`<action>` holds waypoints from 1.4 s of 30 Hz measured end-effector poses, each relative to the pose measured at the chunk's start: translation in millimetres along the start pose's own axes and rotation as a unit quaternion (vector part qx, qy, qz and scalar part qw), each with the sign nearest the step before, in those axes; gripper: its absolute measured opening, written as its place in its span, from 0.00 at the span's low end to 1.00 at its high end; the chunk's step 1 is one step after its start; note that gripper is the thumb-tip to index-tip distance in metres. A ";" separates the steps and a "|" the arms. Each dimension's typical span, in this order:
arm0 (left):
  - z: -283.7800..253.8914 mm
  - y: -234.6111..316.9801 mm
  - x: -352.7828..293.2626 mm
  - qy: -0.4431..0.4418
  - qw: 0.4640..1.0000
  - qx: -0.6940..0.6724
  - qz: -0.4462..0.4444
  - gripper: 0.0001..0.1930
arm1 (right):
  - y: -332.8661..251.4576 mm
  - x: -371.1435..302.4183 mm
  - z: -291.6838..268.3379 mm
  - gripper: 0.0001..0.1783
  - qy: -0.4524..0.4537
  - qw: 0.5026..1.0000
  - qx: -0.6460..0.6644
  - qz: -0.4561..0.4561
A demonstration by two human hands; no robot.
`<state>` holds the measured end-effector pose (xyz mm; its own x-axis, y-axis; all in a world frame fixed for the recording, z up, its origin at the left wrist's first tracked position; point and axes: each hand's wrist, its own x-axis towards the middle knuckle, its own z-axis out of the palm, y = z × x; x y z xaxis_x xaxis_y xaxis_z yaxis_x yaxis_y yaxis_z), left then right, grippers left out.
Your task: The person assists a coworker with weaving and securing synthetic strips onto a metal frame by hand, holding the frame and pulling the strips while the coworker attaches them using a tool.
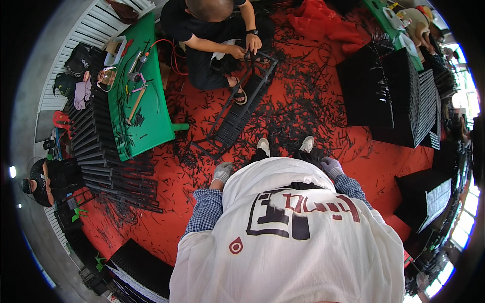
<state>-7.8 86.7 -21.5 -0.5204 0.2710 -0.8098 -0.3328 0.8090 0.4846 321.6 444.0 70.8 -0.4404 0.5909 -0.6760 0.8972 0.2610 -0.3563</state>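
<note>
My left hand (222, 172), in a pale grey glove, hangs beside my white top at the waist. My right hand (331, 167), gloved the same way, is at the other side of the top. Nothing shows in either hand, but their fingers are too small and turned away to read. Ahead of me, a black slatted metal frame (241, 108) lies slanting on the red floor (323, 91). A person in dark clothes (202, 50) bends over its far end, both hands on it and a sandalled foot against it.
Black strips (288, 116) litter the floor. A green table (144, 96) with tools stands left, beside stacked black frames (108, 156). More black stacks (389, 96) rise at right. Red cloth (318, 20) lies at the back. Another person (50, 179) is at far left.
</note>
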 end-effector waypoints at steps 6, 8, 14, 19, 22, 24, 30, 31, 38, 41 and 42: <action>2.8 11.8 -4.0 0.001 0.999 -0.029 -0.013 0.14 | 0.6 0.5 -2.7 0.15 0.002 1.000 0.001 0.006; 1.7 12.7 -7.7 0.000 0.998 -0.055 -0.012 0.13 | -2.2 -0.1 -3.7 0.15 0.003 1.000 0.000 0.001; -2.4 33.0 -21.8 -0.010 0.995 -0.099 -0.032 0.13 | -4.1 1.9 -4.9 0.15 0.006 1.000 -0.010 -0.005; -0.9 28.9 -16.4 -0.006 0.996 -0.086 -0.030 0.13 | -4.2 3.6 -8.0 0.16 -0.002 1.000 -0.020 0.002; -0.6 10.8 -4.7 0.007 0.998 -0.067 -0.006 0.13 | -6.1 3.9 -8.8 0.16 -0.002 1.000 -0.026 -0.004; -0.6 19.0 -8.2 0.001 0.999 -0.049 0.006 0.13 | -7.2 3.2 -9.8 0.15 -0.008 1.000 -0.007 0.009; -1.4 36.3 -22.7 -0.005 0.998 -0.054 -0.020 0.13 | -5.7 3.2 -9.0 0.15 -0.006 1.000 0.003 0.004; -2.2 34.5 -22.6 -0.003 0.998 -0.054 -0.021 0.13 | -6.3 3.5 -8.8 0.15 -0.007 1.000 0.003 0.002; -1.9 38.7 -27.4 -0.001 0.997 -0.069 -0.035 0.14 | 0.2 9.3 -3.1 0.16 -0.005 1.000 -0.009 -0.009; -1.7 32.2 -23.6 0.002 0.997 -0.069 -0.038 0.14 | -0.2 9.1 -2.8 0.16 -0.005 1.000 -0.009 -0.010; -1.8 29.2 -22.3 0.000 0.997 -0.064 -0.034 0.15 | -0.6 8.8 -2.8 0.16 -0.005 1.000 -0.010 -0.009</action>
<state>-7.3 103.4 11.3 -0.4933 0.2178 -0.8421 -0.4644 0.7527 0.4667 317.3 451.1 66.8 -0.4569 0.5783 -0.6758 0.8894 0.2869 -0.3558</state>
